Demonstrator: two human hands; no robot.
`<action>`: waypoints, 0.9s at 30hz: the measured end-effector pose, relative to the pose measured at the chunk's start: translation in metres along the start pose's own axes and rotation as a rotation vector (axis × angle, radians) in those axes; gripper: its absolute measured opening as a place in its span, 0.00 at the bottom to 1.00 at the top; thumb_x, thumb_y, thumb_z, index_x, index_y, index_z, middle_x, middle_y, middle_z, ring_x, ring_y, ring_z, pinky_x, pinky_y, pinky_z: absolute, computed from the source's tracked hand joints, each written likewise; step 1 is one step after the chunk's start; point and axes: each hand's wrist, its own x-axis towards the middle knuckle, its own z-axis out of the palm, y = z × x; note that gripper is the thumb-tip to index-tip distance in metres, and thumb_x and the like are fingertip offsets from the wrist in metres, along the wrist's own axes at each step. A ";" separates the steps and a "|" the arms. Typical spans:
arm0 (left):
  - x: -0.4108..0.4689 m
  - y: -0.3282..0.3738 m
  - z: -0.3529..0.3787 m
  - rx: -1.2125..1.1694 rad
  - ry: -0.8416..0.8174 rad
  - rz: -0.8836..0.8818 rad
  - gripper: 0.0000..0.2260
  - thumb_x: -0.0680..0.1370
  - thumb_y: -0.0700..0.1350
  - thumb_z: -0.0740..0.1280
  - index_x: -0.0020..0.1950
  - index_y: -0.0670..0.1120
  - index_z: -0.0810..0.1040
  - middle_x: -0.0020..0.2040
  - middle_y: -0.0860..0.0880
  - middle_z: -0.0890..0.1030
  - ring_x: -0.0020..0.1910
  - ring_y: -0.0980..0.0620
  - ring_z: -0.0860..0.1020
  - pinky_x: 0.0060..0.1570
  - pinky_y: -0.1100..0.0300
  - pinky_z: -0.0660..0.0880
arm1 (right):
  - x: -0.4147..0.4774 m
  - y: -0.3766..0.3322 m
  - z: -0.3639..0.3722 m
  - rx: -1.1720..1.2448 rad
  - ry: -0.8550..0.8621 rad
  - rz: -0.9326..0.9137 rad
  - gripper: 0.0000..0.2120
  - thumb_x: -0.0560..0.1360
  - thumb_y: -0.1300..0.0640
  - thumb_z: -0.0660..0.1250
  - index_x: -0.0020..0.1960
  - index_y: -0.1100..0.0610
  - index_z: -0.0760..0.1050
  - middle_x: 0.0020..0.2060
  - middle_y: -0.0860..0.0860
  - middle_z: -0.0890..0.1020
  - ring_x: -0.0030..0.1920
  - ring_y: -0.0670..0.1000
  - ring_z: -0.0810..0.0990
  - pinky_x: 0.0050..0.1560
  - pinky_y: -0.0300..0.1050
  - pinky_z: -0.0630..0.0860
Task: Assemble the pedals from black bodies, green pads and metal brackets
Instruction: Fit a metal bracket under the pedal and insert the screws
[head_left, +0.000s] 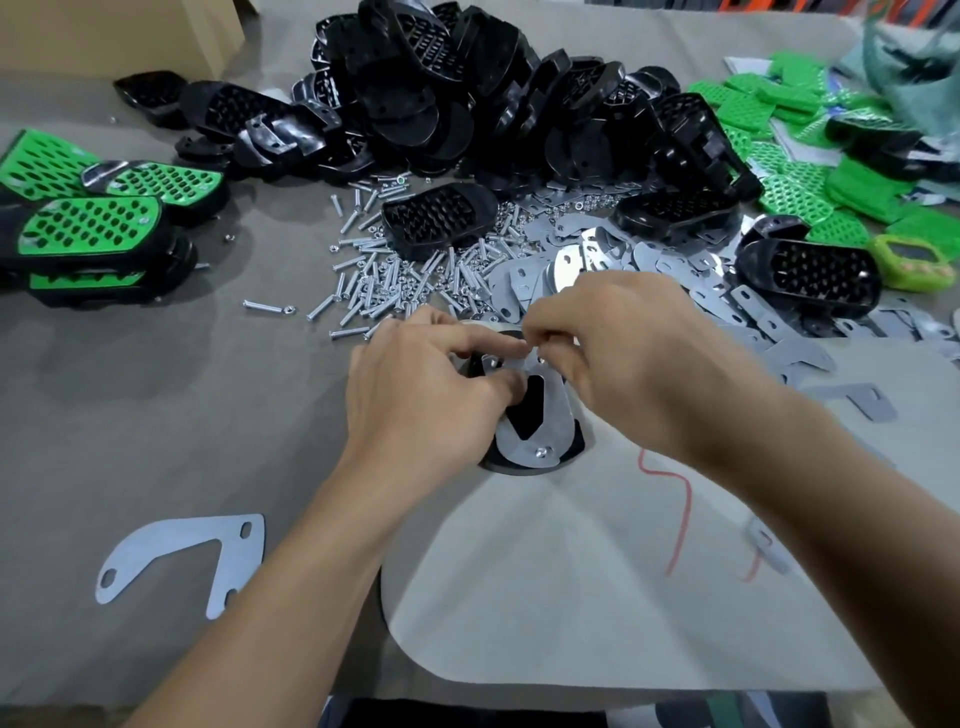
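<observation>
In the middle of the bench (218, 415) lies one black body (498, 464) with its back up. This is the pedal being worked on. A metal bracket (558, 410) lies flat on top of it. A small screw (540, 452) sits in the near end of the bracket.

The left hand (431, 384) is on the left side of this pedal. Its fingers (483, 345) are curled and hold the bracket down on the body. The right hand (623, 353) is on the right side of the pedal. Its thumb and first finger are pinched tight together at the far end of the bracket. I cannot tell if a tiny piece is between them.

Just behind the pedal is a heap of screws and nuts (384, 270). Behind and to the right of the pedal is a heap of more brackets (623, 260). Far behind the pedal is a big pile of black bodies (467, 93). Far behind and to the right of the pedal are many green pads (779, 104). Well to the left of the pedal are pedals with green pads in them (88, 223). In front of the pedal and to its left, one loose bracket (182, 556) lies flat. In front of the pedal and to its right is a pale sheet (571, 597) with a red line on it.
</observation>
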 end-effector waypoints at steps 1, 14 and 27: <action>0.000 0.000 0.000 -0.002 0.001 -0.001 0.13 0.62 0.63 0.71 0.37 0.83 0.74 0.44 0.68 0.72 0.46 0.52 0.75 0.47 0.52 0.70 | 0.003 0.000 -0.004 0.005 0.017 -0.011 0.08 0.77 0.57 0.63 0.42 0.52 0.79 0.32 0.50 0.77 0.36 0.54 0.73 0.41 0.49 0.68; 0.000 -0.001 -0.002 -0.031 0.007 0.001 0.12 0.62 0.60 0.72 0.38 0.80 0.77 0.45 0.66 0.73 0.46 0.54 0.75 0.49 0.55 0.69 | 0.111 -0.011 0.026 0.089 0.047 0.174 0.13 0.73 0.64 0.66 0.44 0.49 0.86 0.38 0.51 0.85 0.41 0.54 0.82 0.49 0.48 0.81; 0.000 -0.007 -0.002 0.010 -0.014 0.013 0.08 0.67 0.56 0.75 0.39 0.71 0.81 0.47 0.75 0.70 0.48 0.57 0.68 0.52 0.55 0.66 | 0.106 -0.036 0.021 -0.306 0.055 0.031 0.20 0.73 0.67 0.62 0.34 0.55 0.53 0.31 0.51 0.58 0.29 0.52 0.58 0.32 0.47 0.55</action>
